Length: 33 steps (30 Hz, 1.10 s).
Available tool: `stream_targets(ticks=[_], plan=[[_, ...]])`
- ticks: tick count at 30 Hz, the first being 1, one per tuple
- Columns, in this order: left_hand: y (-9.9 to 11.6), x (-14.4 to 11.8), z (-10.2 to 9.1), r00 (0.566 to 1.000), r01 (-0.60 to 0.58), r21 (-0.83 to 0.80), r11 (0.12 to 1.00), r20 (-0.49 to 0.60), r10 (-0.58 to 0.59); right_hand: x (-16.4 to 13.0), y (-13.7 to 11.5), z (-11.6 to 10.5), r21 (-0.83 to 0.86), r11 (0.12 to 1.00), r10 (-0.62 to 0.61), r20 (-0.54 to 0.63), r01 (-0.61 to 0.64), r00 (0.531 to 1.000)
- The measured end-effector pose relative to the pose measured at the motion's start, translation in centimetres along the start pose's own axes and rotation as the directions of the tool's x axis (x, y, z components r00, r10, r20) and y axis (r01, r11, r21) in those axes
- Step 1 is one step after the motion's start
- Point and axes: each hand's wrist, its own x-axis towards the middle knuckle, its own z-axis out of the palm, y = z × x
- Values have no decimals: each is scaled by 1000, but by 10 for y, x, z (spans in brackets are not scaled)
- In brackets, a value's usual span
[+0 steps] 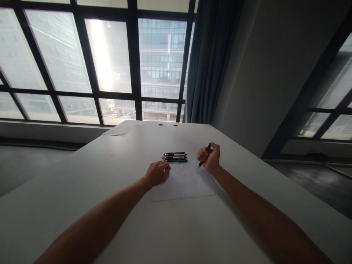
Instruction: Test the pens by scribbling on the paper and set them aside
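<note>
Two bare forearms (102, 216) reach in from the lower corners of my head view, across a smooth, matte white surface (129, 157). At the end of one, my left hand (157, 172) rests over the left edge of a plain white rectangular sheet of paper (183, 187), fingers loosely curled; its underside is turned from my feed, so I cannot tell whether it grips anything. My right hand (209, 158) is closed in a fist around a slim, dark pen (209, 147), which slants with its tip pointing down and to the left, by the sheet's right side.

Between the hands I see faint dark marks (181, 169) on the upper part of the paper. A row of slim, mostly dark pens with white, blue and green parts (175, 157) lies sideways at the far end of the sheet, just beyond my left fingertips. Well apart, loose white papers (123, 128) lie at the surface's far left, near black-framed windows (134, 55) and a long blue-grey curtain (211, 62).
</note>
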Motion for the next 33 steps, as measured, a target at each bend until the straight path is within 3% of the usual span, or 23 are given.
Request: stream_targets(ticks=[16, 20, 24, 27, 33], plan=[[-1, 0, 1, 1000, -9, 23, 1000, 25, 8, 3, 11, -5, -119, 992, -45, -10, 44, 999], [1, 0, 0, 999, 9, 2, 1000, 42, -9, 5, 14, -4, -227, 972, -58, -10, 54, 998], [1, 1, -1, 996, 56, -55, 997, 77, -52, 4, 18, -8, -411, 903, 119, -35, -123, 992], [0, 1, -1, 994, 66, -73, 995, 96, -59, 1, 22, -10, -546, 804, 293, 18, -236, 956], [-2, 0, 0, 988, 102, -64, 993, 119, -94, -10, 29, -8, -677, 734, 264, 203, -59, 943]])
